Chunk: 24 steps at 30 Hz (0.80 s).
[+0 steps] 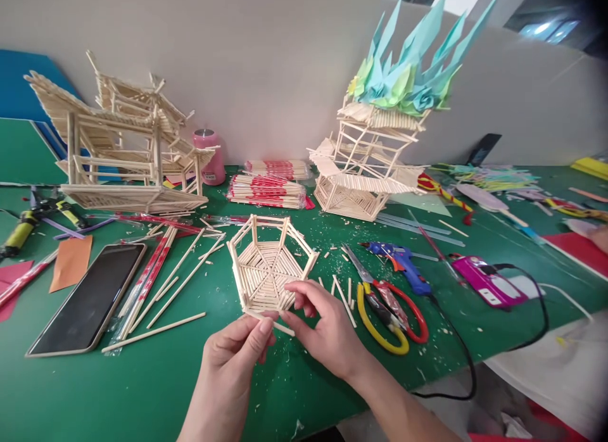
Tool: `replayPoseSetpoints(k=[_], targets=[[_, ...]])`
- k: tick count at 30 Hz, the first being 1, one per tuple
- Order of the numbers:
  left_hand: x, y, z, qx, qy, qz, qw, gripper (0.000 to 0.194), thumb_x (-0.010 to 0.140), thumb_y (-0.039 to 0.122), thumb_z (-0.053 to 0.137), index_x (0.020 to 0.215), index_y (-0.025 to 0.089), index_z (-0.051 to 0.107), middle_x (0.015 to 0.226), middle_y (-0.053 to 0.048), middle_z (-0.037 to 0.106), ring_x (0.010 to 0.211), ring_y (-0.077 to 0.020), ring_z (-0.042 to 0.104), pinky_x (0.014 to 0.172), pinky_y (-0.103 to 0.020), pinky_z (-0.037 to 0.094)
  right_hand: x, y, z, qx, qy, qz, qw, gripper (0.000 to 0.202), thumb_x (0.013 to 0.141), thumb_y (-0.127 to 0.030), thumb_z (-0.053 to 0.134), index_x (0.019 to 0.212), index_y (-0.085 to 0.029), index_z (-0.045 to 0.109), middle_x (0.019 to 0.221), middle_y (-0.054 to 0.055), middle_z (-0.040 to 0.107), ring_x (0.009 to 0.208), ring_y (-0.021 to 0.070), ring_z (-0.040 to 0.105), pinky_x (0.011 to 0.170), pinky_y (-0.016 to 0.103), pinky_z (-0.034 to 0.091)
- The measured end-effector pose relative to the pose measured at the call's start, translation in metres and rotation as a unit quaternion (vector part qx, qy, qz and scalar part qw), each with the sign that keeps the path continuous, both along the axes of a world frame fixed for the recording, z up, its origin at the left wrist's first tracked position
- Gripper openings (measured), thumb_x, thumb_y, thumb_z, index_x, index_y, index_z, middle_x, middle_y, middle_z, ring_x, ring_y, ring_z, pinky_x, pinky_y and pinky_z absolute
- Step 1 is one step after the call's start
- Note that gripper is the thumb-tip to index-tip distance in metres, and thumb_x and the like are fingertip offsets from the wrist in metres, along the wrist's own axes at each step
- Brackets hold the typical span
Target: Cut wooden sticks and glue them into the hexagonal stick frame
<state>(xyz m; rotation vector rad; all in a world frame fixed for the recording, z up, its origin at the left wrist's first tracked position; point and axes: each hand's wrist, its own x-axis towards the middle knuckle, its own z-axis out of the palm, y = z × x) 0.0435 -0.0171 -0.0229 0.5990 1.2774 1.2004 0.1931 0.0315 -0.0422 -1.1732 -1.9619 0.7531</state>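
Observation:
A small hexagonal basket of wooden sticks (268, 265) is tilted up over the green table (156, 378). My left hand (237, 350) pinches its near bottom edge, where a short stick (280, 327) lies against the rim. My right hand (323, 322) grips the same edge from the right, thumb and fingers on the rim. Loose long sticks (180, 284) lie to the left of the basket.
A phone (90, 299) lies at left. Red and yellow scissors (384, 306), a blue glue gun (403, 261) and a pink device (484, 280) with black cable lie at right. Stick models (123, 151), (365, 170), chopstick packs (268, 189) and a pink bottle (209, 154) stand behind.

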Motion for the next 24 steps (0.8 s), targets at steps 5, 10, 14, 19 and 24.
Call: replayPoseSetpoints(k=[5, 10, 14, 19, 24], targets=[[0.001, 0.001, -0.004, -0.001, -0.002, 0.000, 1.000, 0.029, 0.066, 0.039, 0.074, 0.050, 0.016, 0.064, 0.052, 0.002, 0.050, 0.062, -0.0138, 0.046, 0.059, -0.023, 0.039, -0.010, 0.005, -0.005, -0.007, 0.028, -0.009, 1.000, 0.015, 0.081, -0.030, 0.061, 0.092, -0.020, 0.061, 0.072, 0.001, 0.057, 0.060, 0.0136, 0.051, 0.053, 0.025, 0.043], [0.004, 0.006, -0.006, 0.022, -0.039, -0.006, 0.999, 0.013, 0.070, 0.033, 0.072, 0.072, 0.020, 0.075, 0.069, -0.001, 0.066, 0.079, -0.0180, 0.055, 0.074, -0.025, 0.042, -0.011, 0.005, -0.007, -0.008, 0.051, -0.005, 0.999, 0.010, 0.084, -0.027, 0.057, 0.081, -0.019, 0.062, 0.076, 0.004, 0.060, 0.062, 0.0146, 0.054, 0.054, 0.026, 0.045], [0.006, 0.009, -0.007, 0.054, -0.053, -0.018, 0.997, 0.012, 0.075, 0.029, 0.068, 0.084, 0.025, 0.076, 0.082, -0.001, 0.072, 0.084, -0.0172, 0.057, 0.083, -0.026, 0.041, -0.009, 0.006, -0.008, -0.007, 0.073, -0.001, 0.997, 0.008, 0.083, -0.025, 0.058, 0.083, -0.018, 0.063, 0.080, 0.005, 0.058, 0.064, 0.0147, 0.056, 0.057, 0.027, 0.048], [0.008, 0.012, -0.009, 0.065, -0.048, -0.028, 0.996, 0.014, 0.076, 0.027, 0.066, 0.086, 0.025, 0.076, 0.088, -0.002, 0.073, 0.090, -0.0200, 0.058, 0.090, -0.030, 0.039, -0.009, 0.008, -0.010, -0.005, 0.108, 0.009, 0.994, 0.005, 0.082, -0.020, 0.058, 0.082, -0.020, 0.063, 0.083, 0.005, 0.055, 0.073, 0.0169, 0.058, 0.063, 0.029, 0.050], [0.010, 0.012, -0.008, 0.075, -0.052, -0.028, 0.995, 0.013, 0.077, 0.027, 0.066, 0.085, 0.027, 0.076, 0.087, -0.001, 0.073, 0.092, -0.0194, 0.058, 0.092, -0.028, 0.038, -0.008, 0.008, -0.011, -0.003, 0.112, 0.013, 0.994, 0.006, 0.082, -0.017, 0.058, 0.082, -0.019, 0.063, 0.085, 0.005, 0.058, 0.075, 0.0169, 0.059, 0.066, 0.029, 0.049]])
